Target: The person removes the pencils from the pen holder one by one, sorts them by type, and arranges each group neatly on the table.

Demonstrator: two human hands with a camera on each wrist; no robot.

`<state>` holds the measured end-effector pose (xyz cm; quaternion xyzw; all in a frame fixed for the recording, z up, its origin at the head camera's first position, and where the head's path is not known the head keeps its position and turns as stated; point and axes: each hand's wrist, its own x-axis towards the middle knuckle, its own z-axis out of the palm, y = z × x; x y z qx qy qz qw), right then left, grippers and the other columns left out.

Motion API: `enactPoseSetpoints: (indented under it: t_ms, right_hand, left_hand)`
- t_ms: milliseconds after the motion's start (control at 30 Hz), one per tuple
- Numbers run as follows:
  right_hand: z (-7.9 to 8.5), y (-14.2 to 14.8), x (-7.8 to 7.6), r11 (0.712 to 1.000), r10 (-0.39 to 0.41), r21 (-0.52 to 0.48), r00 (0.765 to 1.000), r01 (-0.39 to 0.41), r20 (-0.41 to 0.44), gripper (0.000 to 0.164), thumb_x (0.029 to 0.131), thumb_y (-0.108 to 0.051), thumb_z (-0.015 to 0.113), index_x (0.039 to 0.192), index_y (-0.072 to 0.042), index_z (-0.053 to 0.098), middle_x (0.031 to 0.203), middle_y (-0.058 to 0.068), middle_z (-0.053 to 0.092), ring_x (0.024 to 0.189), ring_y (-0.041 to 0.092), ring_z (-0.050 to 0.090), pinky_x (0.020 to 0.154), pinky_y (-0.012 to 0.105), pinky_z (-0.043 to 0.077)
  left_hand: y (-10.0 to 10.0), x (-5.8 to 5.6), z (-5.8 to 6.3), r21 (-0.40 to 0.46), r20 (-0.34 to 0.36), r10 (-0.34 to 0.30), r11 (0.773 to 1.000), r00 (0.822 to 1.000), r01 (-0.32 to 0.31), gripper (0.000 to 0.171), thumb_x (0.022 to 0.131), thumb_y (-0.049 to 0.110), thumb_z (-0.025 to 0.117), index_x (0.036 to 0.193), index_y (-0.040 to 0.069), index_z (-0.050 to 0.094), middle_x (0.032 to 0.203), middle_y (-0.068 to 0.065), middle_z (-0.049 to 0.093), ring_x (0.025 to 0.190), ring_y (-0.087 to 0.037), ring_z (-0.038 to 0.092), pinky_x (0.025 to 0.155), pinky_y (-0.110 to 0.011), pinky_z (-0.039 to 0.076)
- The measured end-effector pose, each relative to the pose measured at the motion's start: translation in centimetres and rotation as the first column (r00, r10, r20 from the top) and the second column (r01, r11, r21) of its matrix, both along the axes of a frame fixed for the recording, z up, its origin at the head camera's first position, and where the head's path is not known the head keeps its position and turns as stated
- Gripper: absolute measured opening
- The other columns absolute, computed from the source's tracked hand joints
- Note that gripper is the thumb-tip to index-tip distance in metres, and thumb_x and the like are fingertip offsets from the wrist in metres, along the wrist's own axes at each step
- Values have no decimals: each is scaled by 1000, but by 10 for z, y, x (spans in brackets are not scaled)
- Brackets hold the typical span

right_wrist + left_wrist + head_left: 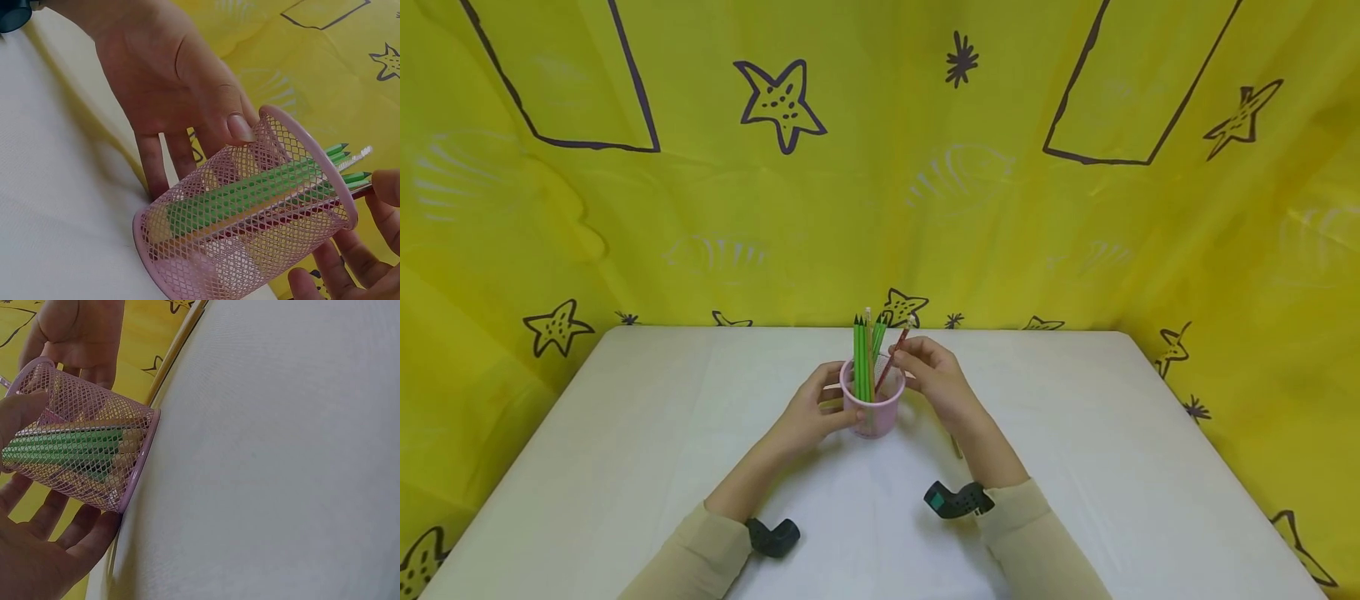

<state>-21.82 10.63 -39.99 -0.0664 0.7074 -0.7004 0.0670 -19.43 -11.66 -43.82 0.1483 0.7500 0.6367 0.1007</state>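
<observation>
A pink mesh pencil cup [874, 421] stands upright on the table. My left hand [808, 412] grips its left side, thumb in front and fingers around the far side; in the left wrist view those fingers [75, 534] spread along the mesh. Inside are several green pencils [861, 358] with dark points up, and a natural-coloured pencil [870, 367] with its eraser end up. My right hand [936, 375] pinches a red pencil [889, 367] that leans over the cup's right rim, its lower part inside. Part of that grip shows at the edge of the right wrist view.
A thin yellowish stick [957, 447], partly hidden by the right forearm, lies on the white table [700, 417]. Yellow patterned cloth [865, 208] hangs behind the table and along both sides. Dark cameras [958, 500] are strapped at both wrists.
</observation>
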Motion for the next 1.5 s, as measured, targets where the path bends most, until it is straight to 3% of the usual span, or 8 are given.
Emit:
enactPoseSetpoints:
  t_ms: [267,433,833,1100,1500]
  right_hand:
    - [5,0,-1,996,-47,-73,999,46,-13,20,101,-10,56,115,4,54,128,26,58,110,21,62,97,41,55]
    - [8,1,-1,987,-80,-143,997,78,-12,15,102,-9,55,112,0,52,116,12,64,106,19,64,95,38,57]
    - [19,11,2,973,-86,-218,996,77,-31,9,105,-11,49,112,-6,47,113,6,63,110,27,62,95,38,57]
    - [27,18,4,965,-109,-247,992,88,-71,14,106,-18,50,114,-7,47,119,14,60,107,23,67,95,40,57]
    - [35,30,3,902,-190,-397,982,170,-11,9,104,-14,52,111,-12,46,98,3,64,94,19,67,87,38,60]
  left_hand:
    - [0,1,2,5,-6,6,1000,1000,-6,73,84,8,79,146,13,40,144,-20,49,129,-41,54,106,-51,47]
    - [-1,2,2,21,-10,8,1000,1000,-8,74,83,5,79,145,11,41,143,-20,49,128,-41,54,106,-50,48]
    - [0,2,2,22,17,9,1000,1000,-9,74,83,6,79,146,13,40,145,-19,48,129,-40,53,106,-50,47]
    - [0,2,2,27,9,2,1000,1000,-2,73,83,5,79,145,12,41,143,-20,49,128,-40,54,106,-49,47]
    - [0,1,4,19,23,0,1000,1000,-1,72,84,8,78,146,12,40,144,-18,48,130,-39,53,107,-49,46]
